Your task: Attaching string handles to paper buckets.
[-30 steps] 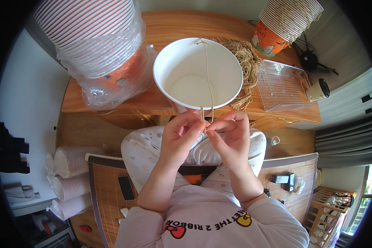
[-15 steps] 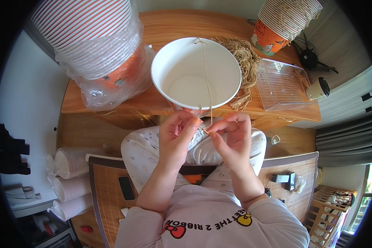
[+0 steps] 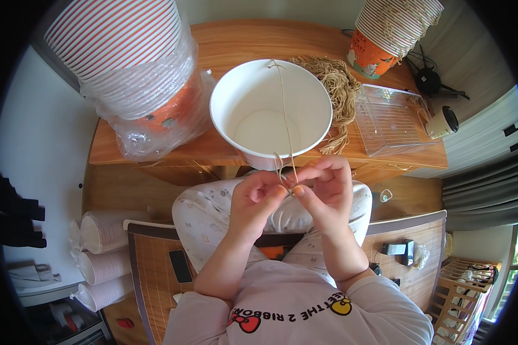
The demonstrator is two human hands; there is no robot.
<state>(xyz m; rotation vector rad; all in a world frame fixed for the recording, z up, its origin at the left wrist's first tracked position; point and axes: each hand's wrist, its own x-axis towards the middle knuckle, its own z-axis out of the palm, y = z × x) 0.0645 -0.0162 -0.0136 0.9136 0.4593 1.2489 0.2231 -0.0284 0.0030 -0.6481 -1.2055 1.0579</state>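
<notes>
A large white paper bucket (image 3: 240,95) stands at the table's front edge, its mouth toward me. Thin tan twine (image 3: 288,129) is knotted at the far rim and stretches across the opening to the near side. Just in front of the bucket, my left hand (image 3: 253,201) pinches the twine between thumb and fingers. My right hand (image 3: 330,198) also pinches it, thumb and index finger almost meeting the left fingertips. A small loop of twine rises by the near rim, and a loose end hangs below my fingers. The exact crossing of the strands is partly covered by my fingertips.
Beside the bucket lies a bundle of cut twine (image 3: 341,86). A tall stack of buckets in clear plastic (image 3: 126,69) stands left. At right are orange buckets with twine (image 3: 374,49), a clear plastic tray (image 3: 388,123) and a lidded cup (image 3: 442,123). A phone (image 3: 181,266) lies left of my legs.
My hands have come closer together and slightly lower, with the twine still pinched. The near loop stands out more above my fingers. The view has shifted a little.
</notes>
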